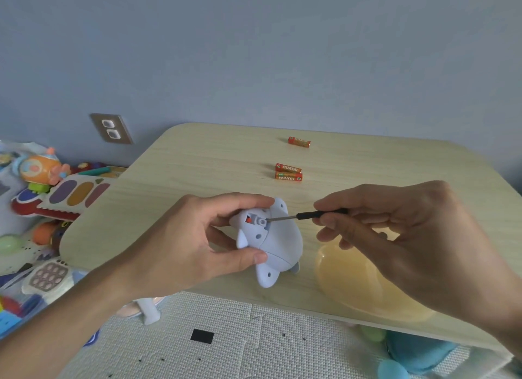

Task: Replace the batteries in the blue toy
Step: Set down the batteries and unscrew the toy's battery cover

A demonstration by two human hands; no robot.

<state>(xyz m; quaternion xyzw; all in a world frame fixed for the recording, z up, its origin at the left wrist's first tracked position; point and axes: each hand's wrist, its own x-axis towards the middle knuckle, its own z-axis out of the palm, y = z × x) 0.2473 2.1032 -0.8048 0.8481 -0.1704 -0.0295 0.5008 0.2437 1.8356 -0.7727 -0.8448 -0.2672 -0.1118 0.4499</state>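
The blue toy point(278, 244) is held belly-up over the near part of the table point(197, 163). The left hand point(192, 237) grips it, fingers curled over its top and the thumb pressed beneath. Its small battery slot is uncovered, and something orange-red point(248, 219) shows inside. The right hand point(409, 237) pinches a slim black-handled screwdriver point(319, 215) between curled fingers and thumb, with the metal tip at a round socket beside that slot.

A pale yellow bowl point(350, 282) sits just right of the toy, close to the table's near edge. The right hand covers part of it, so what it holds cannot be told.

Two orange batteries point(288, 172) lie side by side past the toy, and a third battery point(299, 141) lies nearer the far edge. All are well apart from the hands, with bare wood between.

Off the table's rounded left corner, a heap of bright toys point(45, 186) lies on the floor. A white foam mat point(226, 336) runs along the near edge.
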